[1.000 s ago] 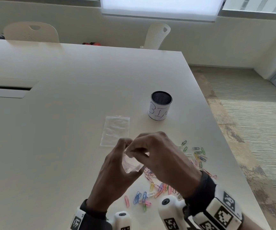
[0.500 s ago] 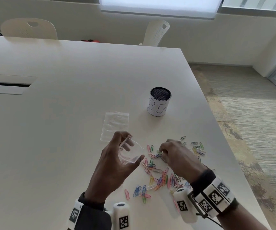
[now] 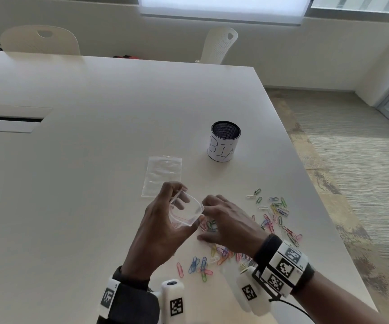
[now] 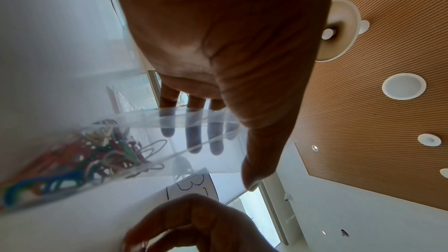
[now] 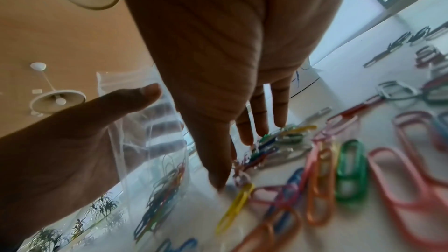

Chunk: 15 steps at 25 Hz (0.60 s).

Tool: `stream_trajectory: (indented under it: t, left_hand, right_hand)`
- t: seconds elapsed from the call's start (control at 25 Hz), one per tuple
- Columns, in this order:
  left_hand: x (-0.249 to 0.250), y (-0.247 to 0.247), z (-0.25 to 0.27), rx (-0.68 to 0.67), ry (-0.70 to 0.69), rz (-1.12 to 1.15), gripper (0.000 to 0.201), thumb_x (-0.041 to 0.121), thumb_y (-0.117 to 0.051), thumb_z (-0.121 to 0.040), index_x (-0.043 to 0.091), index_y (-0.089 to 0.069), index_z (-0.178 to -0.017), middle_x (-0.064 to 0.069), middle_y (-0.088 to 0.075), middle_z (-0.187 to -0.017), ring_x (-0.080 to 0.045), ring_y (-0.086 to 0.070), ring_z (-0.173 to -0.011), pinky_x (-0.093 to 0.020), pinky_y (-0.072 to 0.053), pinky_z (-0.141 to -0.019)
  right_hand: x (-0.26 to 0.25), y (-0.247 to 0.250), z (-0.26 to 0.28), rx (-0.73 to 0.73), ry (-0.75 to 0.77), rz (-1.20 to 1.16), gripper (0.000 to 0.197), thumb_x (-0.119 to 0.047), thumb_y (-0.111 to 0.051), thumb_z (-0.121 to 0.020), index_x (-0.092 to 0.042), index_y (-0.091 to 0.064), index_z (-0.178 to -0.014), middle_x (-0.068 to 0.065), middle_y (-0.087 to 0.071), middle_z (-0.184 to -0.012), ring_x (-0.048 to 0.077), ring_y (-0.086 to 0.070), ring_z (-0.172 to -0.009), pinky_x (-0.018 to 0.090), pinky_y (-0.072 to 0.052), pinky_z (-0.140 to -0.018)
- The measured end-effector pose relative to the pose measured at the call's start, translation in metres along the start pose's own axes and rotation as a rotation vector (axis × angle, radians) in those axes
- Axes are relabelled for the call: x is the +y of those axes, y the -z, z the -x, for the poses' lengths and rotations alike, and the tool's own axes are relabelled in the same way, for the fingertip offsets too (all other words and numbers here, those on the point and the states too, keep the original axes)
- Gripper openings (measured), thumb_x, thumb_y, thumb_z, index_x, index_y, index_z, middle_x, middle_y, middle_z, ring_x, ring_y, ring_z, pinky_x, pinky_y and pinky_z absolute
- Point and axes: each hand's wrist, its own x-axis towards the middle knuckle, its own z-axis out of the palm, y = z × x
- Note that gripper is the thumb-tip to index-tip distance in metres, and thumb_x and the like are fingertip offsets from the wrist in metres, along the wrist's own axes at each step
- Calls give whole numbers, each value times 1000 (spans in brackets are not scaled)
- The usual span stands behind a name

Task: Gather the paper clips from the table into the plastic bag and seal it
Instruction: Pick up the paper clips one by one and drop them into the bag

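My left hand (image 3: 165, 226) grips the limp, slippery plastic bag (image 3: 185, 212) by its open rim above the table (image 3: 83, 183), while my right hand's fingers (image 5: 252, 122), spread and holding nothing, press light, stiff paper clips (image 3: 274, 218), best pinched in clusters.

Right hand (image 5: 218, 64) fingers (image 5: 278, 102) down on coloured paper clips (image 5: 349, 170), beside plastic bag (image 5: 145, 141) in left hand (image 5: 60, 150).
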Motion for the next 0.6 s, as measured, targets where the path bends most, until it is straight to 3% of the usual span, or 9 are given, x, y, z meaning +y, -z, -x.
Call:
stream_trajectory:
  t: [0.08,0.16,0.24,0.32,0.36,0.48,0.6]
  left_hand:
    - [-1,1,0,-3,6,-3,61,40,-91,-81,39,-47,-123,19,-66,-108,-4,-65,-103,-13,-52,-81]
    - [-1,2,1,-3,11,1,61,41,-90,-81,38,-47,-124,19,-65,-108,-3,-64,-103,-14,-52,-81]
    - [-1,2,1,-3,14,4,61,44,-89,-81,37,-47,-124,19,-65,-108,-3,-64,-103,-13,-51,-80]
    - [0,1,1,-7,15,7,60,47,-87,-80,38,-46,-124,19,-65,-108,-3,-64,-103,-12,-52,-80]
    - [1,1,1,-8,16,10,60,48,-87,-80,38,-47,-124,19,-66,-108,-3,-64,-104,-12,-52,-79]
    - [1,-2,0,-12,16,13,60,45,-88,-81,37,-48,-124,19,-66,-107,-3,-64,-104,-7,-50,-80]
    - [0,-2,0,-16,14,6,61,42,-89,-82,36,-48,-125,18,-66,-107,-5,-65,-103,-8,-51,-81]
  right_hand:
    - [2,0,3,47,-5,-22,11,-36,-69,-97,-26,-69,-103,-7,-61,-117,9,-55,-110,32,-56,-97]
    - [7,6,8,63,-29,-2,13,-34,-66,-100,-24,-70,-108,-6,-62,-118,9,-59,-110,27,-56,-96]
    - [11,17,15,5,-59,59,39,-48,-69,-95,-30,-64,-129,-8,-58,-131,10,-58,-117,21,-50,-94]
    - [10,22,22,-79,-88,167,69,-64,-71,-85,-38,-50,-146,-10,-50,-142,11,-52,-124,22,-45,-89]
    - [8,21,24,-103,-97,198,75,-65,-71,-84,-39,-46,-149,-9,-48,-144,12,-49,-125,23,-44,-89]
    - [-1,5,29,-30,-91,153,53,-49,-70,-93,-33,-56,-142,-5,-53,-137,12,-52,-119,27,-52,-98]
    - [-8,-8,32,67,-53,117,21,-28,-61,-103,-26,-68,-123,-6,-61,-119,10,-56,-103,29,-57,-90]
